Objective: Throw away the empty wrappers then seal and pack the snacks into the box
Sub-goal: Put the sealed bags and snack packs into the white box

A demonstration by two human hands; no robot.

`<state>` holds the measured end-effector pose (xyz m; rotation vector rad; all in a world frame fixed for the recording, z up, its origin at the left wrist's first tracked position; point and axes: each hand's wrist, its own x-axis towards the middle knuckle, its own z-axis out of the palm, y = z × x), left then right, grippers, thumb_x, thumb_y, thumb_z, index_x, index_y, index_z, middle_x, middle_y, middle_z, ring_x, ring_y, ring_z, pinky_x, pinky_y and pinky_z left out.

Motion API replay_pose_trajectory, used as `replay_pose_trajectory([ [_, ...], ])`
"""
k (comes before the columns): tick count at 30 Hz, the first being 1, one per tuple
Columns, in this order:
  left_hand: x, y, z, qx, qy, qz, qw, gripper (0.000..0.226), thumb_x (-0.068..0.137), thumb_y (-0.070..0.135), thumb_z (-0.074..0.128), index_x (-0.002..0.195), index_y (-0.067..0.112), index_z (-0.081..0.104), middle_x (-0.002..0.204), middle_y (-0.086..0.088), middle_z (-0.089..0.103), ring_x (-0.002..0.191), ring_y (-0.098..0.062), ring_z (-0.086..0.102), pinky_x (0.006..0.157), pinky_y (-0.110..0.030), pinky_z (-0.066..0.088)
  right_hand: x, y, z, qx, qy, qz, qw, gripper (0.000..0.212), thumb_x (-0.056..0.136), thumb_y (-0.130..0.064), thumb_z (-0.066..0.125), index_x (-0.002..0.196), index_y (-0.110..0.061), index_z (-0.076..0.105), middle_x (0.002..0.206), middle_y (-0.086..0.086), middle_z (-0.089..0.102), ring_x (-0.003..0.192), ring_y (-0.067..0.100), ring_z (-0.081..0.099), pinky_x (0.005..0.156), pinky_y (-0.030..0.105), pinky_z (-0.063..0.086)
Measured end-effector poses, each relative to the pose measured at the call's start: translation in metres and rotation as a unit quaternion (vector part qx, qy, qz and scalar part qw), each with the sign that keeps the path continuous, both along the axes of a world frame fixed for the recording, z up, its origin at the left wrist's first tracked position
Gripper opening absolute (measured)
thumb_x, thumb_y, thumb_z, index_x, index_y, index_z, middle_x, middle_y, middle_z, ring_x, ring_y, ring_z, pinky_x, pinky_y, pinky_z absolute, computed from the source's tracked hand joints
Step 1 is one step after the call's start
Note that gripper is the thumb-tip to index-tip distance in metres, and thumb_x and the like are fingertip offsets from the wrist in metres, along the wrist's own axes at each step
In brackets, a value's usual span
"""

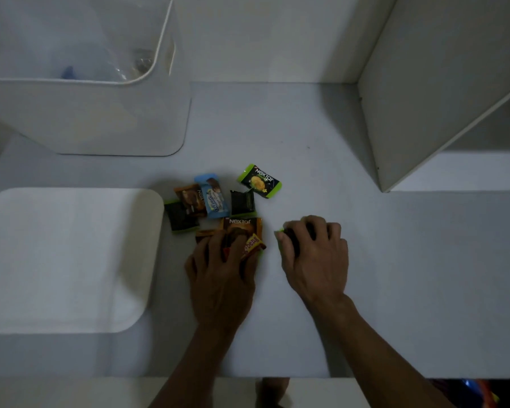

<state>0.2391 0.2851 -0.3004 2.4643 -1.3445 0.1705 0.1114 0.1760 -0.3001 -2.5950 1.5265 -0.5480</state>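
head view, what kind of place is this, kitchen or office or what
Probably a home or a staged workspace: a plain white table holding small snack packets, a white bin with a clear liner, and a white shelf unit.

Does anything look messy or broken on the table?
Yes, a bit. The snack packets lie in a jumbled heap, some overlapping. The green Nextar packet sits apart, tilted, and its lower edge looks torn. Nothing looks spilled.

We see glossy foil-like green-and-black snack wrappers [259, 181] on a smooth matt white tabletop [306, 128], beside a smooth white plastic bin [100, 119] lined with clear shiny film.
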Motion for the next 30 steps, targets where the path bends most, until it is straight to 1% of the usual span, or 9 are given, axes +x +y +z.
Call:
replay_pose_trajectory([
  [2,-0.002,0.0,-0.001,-0.005,-0.01,-0.015,1.0,0.038,0.092,0.045,0.058,0.124,0.025,0.065,0.127,-0.011,0.059,0.114,-0.036,0.05,0.087,-0.043,0.038,0.0,0.002,-0.002,-0.005,-0.013,-0.003,1.0,0.028,0.098,-0.049,0.05,0.104,-0.026,0.066,0.105,0.0,0.059,0.087,0.024,0.049,0.058,0.036,0.042],
  [7,-0.006,0.001,-0.002,-0.012,-0.032,-0.035,0.999,0.036,0.094,0.039,0.058,0.125,0.021,0.064,0.107,-0.013,0.061,0.09,-0.032,0.056,0.064,-0.036,0.047,0.001,0.009,-0.005,-0.023,-0.027,-0.015,0.999,0.03,0.099,-0.047,0.051,0.117,-0.028,0.065,0.097,0.0,0.061,0.081,0.021,0.052,0.05,0.032,0.045],
  [10,-0.008,0.001,-0.002,-0.028,-0.031,-0.047,0.998,0.035,0.094,0.036,0.06,0.125,0.02,0.064,0.103,-0.013,0.061,0.083,-0.029,0.057,0.056,-0.035,0.049,0.001,0.01,-0.006,-0.045,-0.044,-0.016,0.998,0.032,0.097,-0.045,0.056,0.123,-0.027,0.065,0.093,0.0,0.063,0.078,0.02,0.055,0.047,0.027,0.044],
  [12,-0.008,0.003,-0.003,-0.048,-0.021,-0.059,0.997,0.037,0.092,0.034,0.062,0.126,0.019,0.064,0.103,-0.013,0.061,0.082,-0.028,0.059,0.053,-0.034,0.051,0.0,0.011,-0.006,-0.049,-0.062,-0.015,0.997,0.035,0.096,-0.044,0.059,0.126,-0.025,0.063,0.094,0.001,0.064,0.078,0.02,0.057,0.046,0.028,0.045],
  [18,-0.002,0.004,0.004,-0.144,0.084,-0.05,0.985,0.039,0.086,0.027,0.069,0.123,0.016,0.067,0.106,-0.012,0.063,0.075,-0.024,0.062,0.054,-0.03,0.053,0.002,0.021,-0.001,-0.023,-0.118,-0.04,0.992,0.04,0.095,-0.046,0.06,0.131,-0.028,0.062,0.095,-0.002,0.066,0.08,0.018,0.06,0.047,0.03,0.046],
  [21,0.002,0.003,0.005,-0.185,0.143,-0.011,0.972,0.041,0.081,0.02,0.077,0.121,0.016,0.068,0.105,-0.011,0.06,0.082,-0.014,0.056,0.061,-0.027,0.053,0.005,0.027,0.006,0.007,-0.148,-0.045,0.988,0.041,0.095,-0.046,0.059,0.131,-0.029,0.061,0.096,-0.004,0.066,0.081,0.016,0.06,0.05,0.03,0.048],
  [24,0.005,0.001,0.009,-0.215,0.195,0.027,0.957,0.039,0.079,0.016,0.082,0.116,0.015,0.071,0.1,-0.009,0.058,0.08,-0.005,0.05,0.066,-0.022,0.049,0.01,0.032,0.014,0.05,-0.176,-0.06,0.981,0.043,0.094,-0.048,0.058,0.132,-0.029,0.061,0.095,-0.006,0.066,0.081,0.013,0.061,0.053,0.028,0.047],
  [27,0.005,-0.001,0.023,-0.228,0.232,0.054,0.944,0.035,0.078,0.016,0.082,0.112,0.013,0.073,0.096,-0.009,0.059,0.08,0.001,0.047,0.071,-0.01,0.042,0.017,0.033,0.03,0.087,-0.206,-0.07,0.972,0.045,0.092,-0.047,0.059,0.132,-0.027,0.062,0.094,-0.006,0.066,0.083,0.014,0.063,0.057,0.026,0.046],
  [30,0.009,-0.005,0.048,-0.251,0.266,0.095,0.926,0.034,0.078,0.018,0.082,0.11,0.013,0.074,0.095,-0.008,0.06,0.078,-0.003,0.054,0.071,-0.002,0.039,0.025,0.03,0.056,0.12,-0.233,-0.088,0.961,0.046,0.091,-0.049,0.06,0.133,-0.031,0.06,0.097,-0.008,0.065,0.088,0.013,0.064,0.063,0.024,0.043],
])
